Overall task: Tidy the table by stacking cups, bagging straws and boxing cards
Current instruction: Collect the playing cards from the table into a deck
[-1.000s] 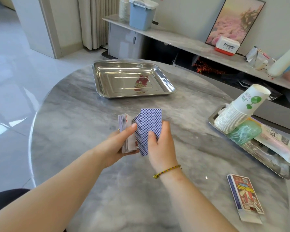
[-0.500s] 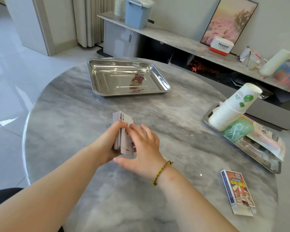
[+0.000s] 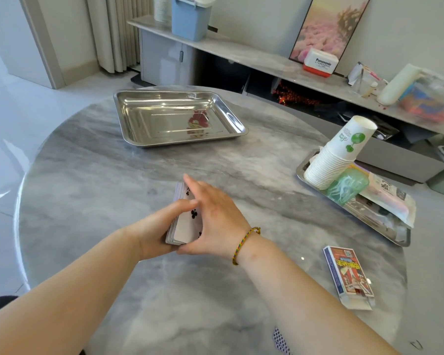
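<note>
The deck of cards (image 3: 183,222) sits between both hands over the middle of the table (image 3: 108,175), a little toward the near edge. It lies face up, and the top card shows black club marks. The left hand (image 3: 151,233) cradles the deck from below and from its left side, with the thumb curled over the top card. The right hand (image 3: 217,217) closes on the deck from the right. Its fingers run nearly straight along the far end and its thumb is tucked against the near end, so the deck is pinched lengthwise. Whether the deck touches the table cannot be told. A braided bracelet (image 3: 244,244) circles the right wrist.

The card box (image 3: 348,274) lies flat near the right near edge, well apart from the hands, with its flap open at the near end. A loose card (image 3: 280,341) with a blue patterned back lies at the near edge, partly hidden by the right forearm.

At the right edge a steel tray (image 3: 401,242) carries a stack of paper cups (image 3: 335,156), tipped on its side with the mouth pointing up and away. Touching the stack is a green bag of straws (image 3: 346,186), and beside that lies a flat printed packet (image 3: 391,201). A second steel tray (image 3: 185,144) stands at the far edge, its shiny floor showing a red reflection.

Behind the table a long shelf (image 3: 241,55) holds a blue bin (image 3: 190,17), a red and white box (image 3: 318,63) and a framed picture (image 3: 326,26).
</note>
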`<state>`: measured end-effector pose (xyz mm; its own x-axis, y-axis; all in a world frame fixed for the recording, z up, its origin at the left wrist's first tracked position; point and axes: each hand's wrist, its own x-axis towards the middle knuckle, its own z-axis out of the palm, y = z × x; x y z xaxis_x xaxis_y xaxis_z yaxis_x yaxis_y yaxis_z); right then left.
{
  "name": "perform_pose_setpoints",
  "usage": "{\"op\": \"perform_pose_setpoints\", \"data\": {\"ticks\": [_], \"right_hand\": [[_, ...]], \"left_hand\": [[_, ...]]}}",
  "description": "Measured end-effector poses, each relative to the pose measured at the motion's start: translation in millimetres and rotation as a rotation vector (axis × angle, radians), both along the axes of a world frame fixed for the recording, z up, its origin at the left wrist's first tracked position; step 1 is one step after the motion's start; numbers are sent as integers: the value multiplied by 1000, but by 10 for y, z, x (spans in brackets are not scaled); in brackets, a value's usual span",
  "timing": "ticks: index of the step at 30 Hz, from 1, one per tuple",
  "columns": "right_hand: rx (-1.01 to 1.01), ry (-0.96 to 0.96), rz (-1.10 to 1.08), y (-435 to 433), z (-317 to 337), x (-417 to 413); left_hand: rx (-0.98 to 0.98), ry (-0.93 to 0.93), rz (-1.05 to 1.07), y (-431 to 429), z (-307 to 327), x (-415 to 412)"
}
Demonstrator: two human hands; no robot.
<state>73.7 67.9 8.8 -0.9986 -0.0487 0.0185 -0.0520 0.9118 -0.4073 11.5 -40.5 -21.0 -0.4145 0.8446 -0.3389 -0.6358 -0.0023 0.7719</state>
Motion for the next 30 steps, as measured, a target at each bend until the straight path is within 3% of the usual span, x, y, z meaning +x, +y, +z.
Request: {"op": "perform_pose_setpoints", "data": {"ticks": [7, 13, 18, 30], "right_hand": [[25, -122, -67, 151, -8, 214], [197, -386, -277, 685, -73, 947], [219, -566, -402, 787, -132, 1503], [300, -756, -534, 767, -149, 1513]], "left_hand": [[-40, 7, -17, 3, -41, 26], [-77, 20, 24, -35, -6, -25], [-127, 63, -18, -44, 31, 120], [-162, 88, 21, -188, 138, 332]]}}
